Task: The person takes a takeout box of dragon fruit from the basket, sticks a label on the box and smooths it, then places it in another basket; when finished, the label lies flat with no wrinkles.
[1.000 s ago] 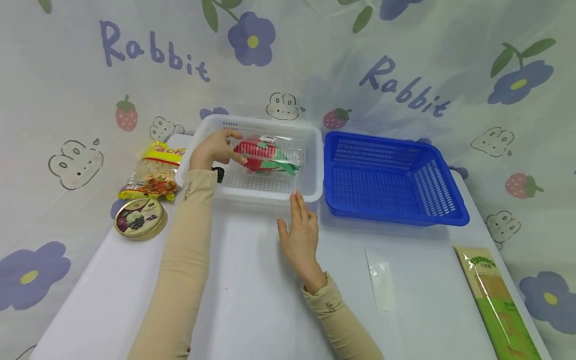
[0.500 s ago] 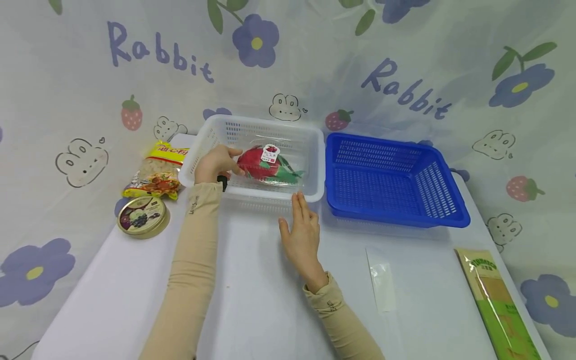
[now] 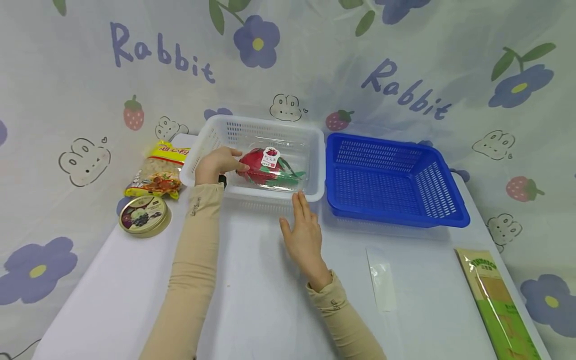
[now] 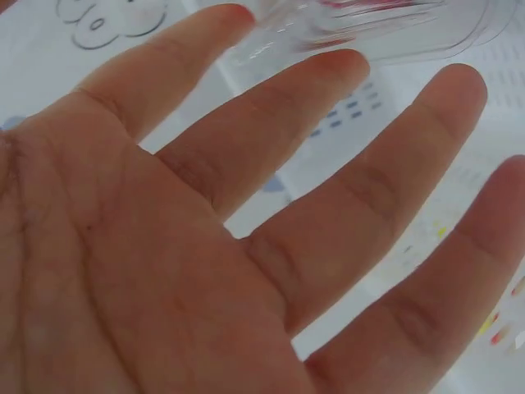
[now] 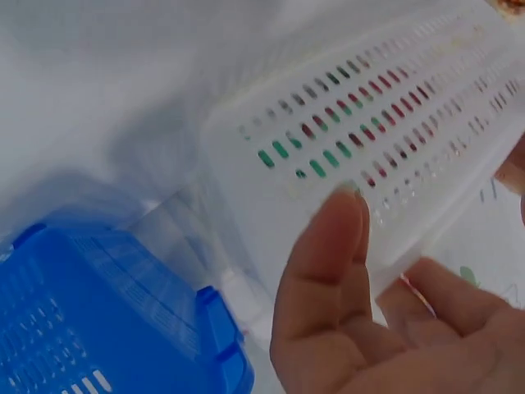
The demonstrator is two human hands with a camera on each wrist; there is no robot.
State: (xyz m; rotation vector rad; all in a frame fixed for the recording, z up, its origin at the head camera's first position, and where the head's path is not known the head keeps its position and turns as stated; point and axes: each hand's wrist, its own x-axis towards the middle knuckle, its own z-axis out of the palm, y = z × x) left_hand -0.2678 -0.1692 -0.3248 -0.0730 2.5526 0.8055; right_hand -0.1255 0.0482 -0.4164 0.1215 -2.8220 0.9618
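Observation:
In the head view a clear plastic box [image 3: 292, 150] lies flat in the white basket [image 3: 318, 165]. Inside it sits a red dragon fruit [image 3: 256, 173] with green leaf tips, under a white label [image 3: 271, 157]. My left hand [image 3: 217, 164] is at the box's left end, its thumb overlapping that end. The left wrist view shows this hand's fingers [image 4: 369, 197] spread and fairly straight, the box's edge near a fingertip. My right hand [image 3: 306, 242] lies flat, straight fingertips at the white basket's front rim. Its thumb [image 5: 328, 238] shows before the slotted wall.
A blue basket [image 3: 396, 220] stands right of the white one. At left are a yellow food bag [image 3: 157, 172] and a round gold tin [image 3: 144, 217]. A clear wrapper strip [image 3: 381, 282] and a green-tan packet [image 3: 497, 300] lie at right on the table [image 3: 261, 300].
The clear box went from tilted to lying flat in the white basket, its label turned up. My left hand moved down with it. The right hand stayed almost still.

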